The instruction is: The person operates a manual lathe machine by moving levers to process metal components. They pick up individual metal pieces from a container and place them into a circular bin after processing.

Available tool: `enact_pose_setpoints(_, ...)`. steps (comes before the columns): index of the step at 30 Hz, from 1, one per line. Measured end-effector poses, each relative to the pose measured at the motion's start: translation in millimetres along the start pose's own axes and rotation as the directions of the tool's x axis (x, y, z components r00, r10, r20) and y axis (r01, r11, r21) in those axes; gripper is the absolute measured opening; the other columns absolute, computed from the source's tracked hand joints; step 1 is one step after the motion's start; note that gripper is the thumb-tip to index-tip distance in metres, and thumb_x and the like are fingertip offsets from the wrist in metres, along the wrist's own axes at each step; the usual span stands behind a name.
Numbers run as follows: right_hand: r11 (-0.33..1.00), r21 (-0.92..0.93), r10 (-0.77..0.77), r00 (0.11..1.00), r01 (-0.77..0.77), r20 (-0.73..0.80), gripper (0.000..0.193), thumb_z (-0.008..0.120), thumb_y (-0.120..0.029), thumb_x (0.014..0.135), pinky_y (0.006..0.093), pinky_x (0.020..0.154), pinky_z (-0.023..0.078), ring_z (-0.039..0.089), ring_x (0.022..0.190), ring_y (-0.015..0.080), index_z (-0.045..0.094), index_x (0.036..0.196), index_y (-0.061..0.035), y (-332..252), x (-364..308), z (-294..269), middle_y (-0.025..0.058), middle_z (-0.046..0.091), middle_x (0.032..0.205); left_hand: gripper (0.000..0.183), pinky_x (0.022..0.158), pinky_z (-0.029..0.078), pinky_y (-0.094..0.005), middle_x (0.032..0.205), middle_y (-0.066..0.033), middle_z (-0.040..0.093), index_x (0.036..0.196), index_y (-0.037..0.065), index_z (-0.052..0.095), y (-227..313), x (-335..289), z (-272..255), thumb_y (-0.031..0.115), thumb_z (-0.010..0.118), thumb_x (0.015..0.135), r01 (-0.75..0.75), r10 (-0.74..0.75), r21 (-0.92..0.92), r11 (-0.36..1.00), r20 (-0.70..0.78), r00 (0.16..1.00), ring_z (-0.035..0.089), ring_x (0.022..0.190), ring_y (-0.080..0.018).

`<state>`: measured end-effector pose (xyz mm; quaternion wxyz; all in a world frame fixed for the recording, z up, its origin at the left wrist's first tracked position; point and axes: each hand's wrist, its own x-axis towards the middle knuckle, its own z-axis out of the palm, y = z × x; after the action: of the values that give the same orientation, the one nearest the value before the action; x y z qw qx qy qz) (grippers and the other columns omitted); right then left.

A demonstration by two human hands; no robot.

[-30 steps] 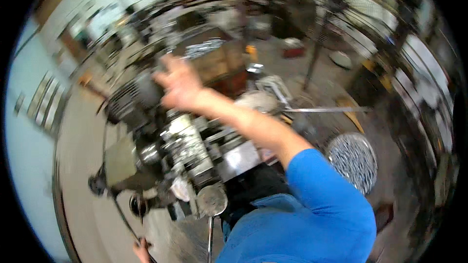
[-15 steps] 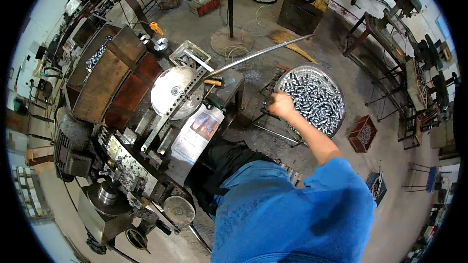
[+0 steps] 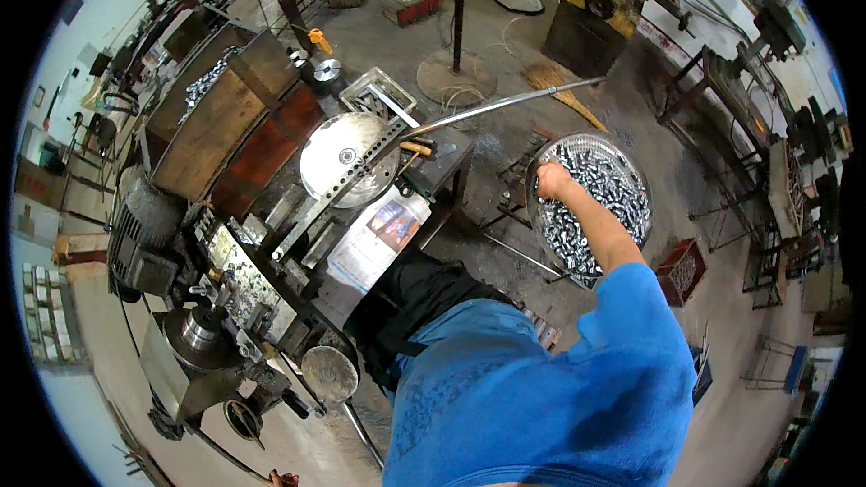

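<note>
My right hand (image 3: 553, 179) is over the upper left part of a round metal basin (image 3: 622, 160), near its rim. Its fingers are curled closed, and what they hold, if anything, is hidden. Many small shiny metal parts (image 3: 613, 207) fill the basin, and my bare forearm reaches across them. At the lower edge, left of my body, a small piece of my left hand (image 3: 284, 479) shows; its grip cannot be made out. Left of my legs stands a machine with a round metal disc (image 3: 349, 159), crossed by a perforated bar (image 3: 338, 191).
A long metal rod (image 3: 505, 105) juts from the machine toward the basin. Printed paper (image 3: 379, 239) lies beside my legs. A red box of small parts (image 3: 681, 272) is on the floor right of the basin. Beyond are a broom (image 3: 568, 95) and a fan stand (image 3: 457, 36).
My right hand has moved from beside the basin's left rim to over the parts inside it. The view has shifted, and a bit of my left hand now shows at the lower edge.
</note>
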<state>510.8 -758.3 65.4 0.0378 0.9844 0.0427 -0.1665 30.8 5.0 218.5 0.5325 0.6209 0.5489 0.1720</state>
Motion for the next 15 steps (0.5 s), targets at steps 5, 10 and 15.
enact_pose_setpoints(5, 0.996, 0.093, 0.029, 0.992, -0.018, -0.125, 0.021, 0.062, -0.022, 0.055, 0.0411, 0.068, 0.05, 0.061, 0.074, 0.0337, 0.063, 0.065, -0.0028, 28, 25, 26, 0.0184, 0.062, 0.074, 0.023, 0.047, 0.047, -0.0334, 0.054, -0.004, 0.047, 0.088, 0.005, 0.052, -42, 34, -29, 0.022, 0.064, 0.081, -0.029, 0.025, -0.123, 0.992, -0.04, 0.999, 0.049, 0.047, -0.0152)
enact_pose_setpoints(10, 0.99, -0.087, 0.111, 0.994, -0.112, -0.011, 0.035, 0.058, -0.029, 0.065, 0.0378, 0.082, 0.047, 0.059, 0.092, 0.03, 0.066, 0.092, -0.0077, 5, 1, -2, 0.0177, 0.063, 0.096, 0.029, 0.048, 0.046, -0.0316, 0.058, -0.0046, 0.05, 0.085, -0.001, 0.053, -22, 21, -11, 0.025, 0.065, 0.08, -0.11, 0.111, -0.054, 0.992, 0.025, 0.993, 0.051, 0.05, -0.0152)
enact_pose_setpoints(15, 0.983, 0.022, 0.184, 0.978, -0.182, -0.1, 0.036, 0.054, -0.034, 0.07, 0.0364, 0.093, 0.039, 0.052, 0.105, 0.03, 0.066, 0.092, -0.009, 18, 20, 23, 0.0164, 0.06, 0.105, 0.041, 0.079, 0.044, -0.0289, 0.104, -0.0113, 0.059, 0.122, 0.001, 0.049, 76, -29, -36, 0.019, 0.057, 0.086, -0.268, 0.336, 0.622, 0.735, 0.01, 0.942, 0.055, 0.09, -0.0178)
